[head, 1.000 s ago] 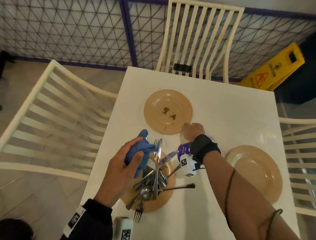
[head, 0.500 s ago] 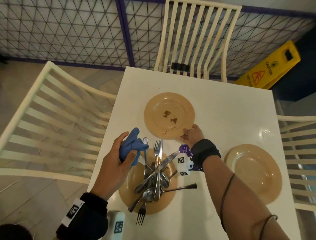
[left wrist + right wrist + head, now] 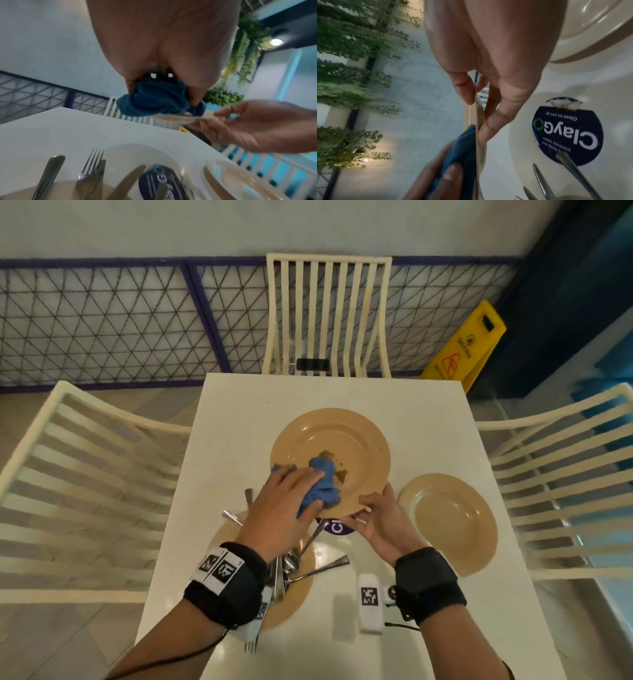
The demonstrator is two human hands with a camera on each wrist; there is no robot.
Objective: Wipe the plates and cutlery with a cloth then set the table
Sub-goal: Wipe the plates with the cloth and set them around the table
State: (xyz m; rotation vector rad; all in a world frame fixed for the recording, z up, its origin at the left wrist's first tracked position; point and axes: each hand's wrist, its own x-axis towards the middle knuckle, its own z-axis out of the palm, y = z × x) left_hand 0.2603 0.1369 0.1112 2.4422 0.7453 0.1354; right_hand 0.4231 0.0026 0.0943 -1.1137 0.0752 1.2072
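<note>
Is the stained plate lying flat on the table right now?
No, the right hand pinches the stained plate by its rim and holds it raised above the table while the blue cloth presses on it.

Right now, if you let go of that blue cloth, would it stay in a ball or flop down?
Probably flop. The blue cloth is bunched in soft folds under the left hand, so it looks limp, not stiff. It likely weighs little, since the fingers squeeze it easily against the stained plate. It shouldn't roll or slide far; crumpled fabric tends to stay put.
</note>
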